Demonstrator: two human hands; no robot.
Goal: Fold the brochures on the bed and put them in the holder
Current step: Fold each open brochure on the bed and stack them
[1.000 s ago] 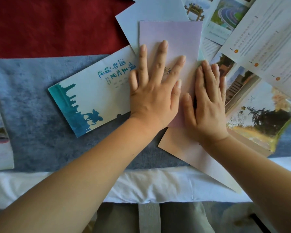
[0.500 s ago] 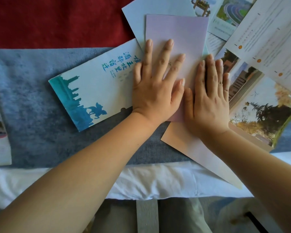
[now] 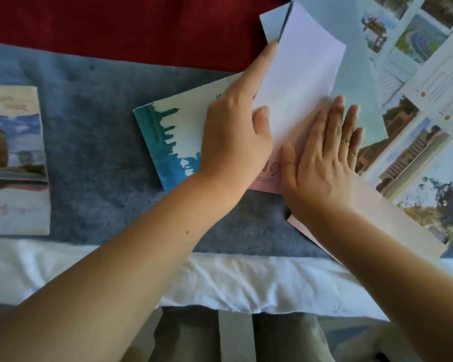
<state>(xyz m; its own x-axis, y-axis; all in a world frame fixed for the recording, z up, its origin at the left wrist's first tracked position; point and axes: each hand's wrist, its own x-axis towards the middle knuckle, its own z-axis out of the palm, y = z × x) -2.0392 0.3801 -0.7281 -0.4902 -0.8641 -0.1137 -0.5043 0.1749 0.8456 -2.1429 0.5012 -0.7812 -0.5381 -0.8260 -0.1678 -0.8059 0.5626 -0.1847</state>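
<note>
At the far left a folded photo brochure (image 3: 13,160) lies flat on the blue-grey blanket (image 3: 97,121) that covers the bed, with a red cloth (image 3: 115,22) beyond the blanket and a white sheet (image 3: 220,280) along the near edge. Further right, a teal skyline brochure (image 3: 173,137) lies tilted on the blanket, and its right part is hidden under your left grip (image 3: 236,142).

That left grip is clamped on the left edge of the lilac-pink brochure (image 3: 304,74). Your thumb lies on top of the paper and your index finger stretches along the edge toward the far corner. The other fingers are hidden by the sheet. The far left corner of this brochure looks lifted a little and casts a dark line on the pale blue sheet (image 3: 356,87) underneath it.

The lilac-pink brochure itself sits in the middle of the bed, slanted, with its near end showing small print between your two wrists.

Your right grip (image 3: 324,163) is apart. The hand lies flat with straight fingers close together, pressing down on the near right part of the same brochure.

Under your right wrist a cream sheet (image 3: 392,218) runs off toward the white sheet. At the far right, unfolded brochures with building and tree photos (image 3: 429,178) overlap one another, and above them lies a text page with orange dots (image 3: 442,82).
</note>
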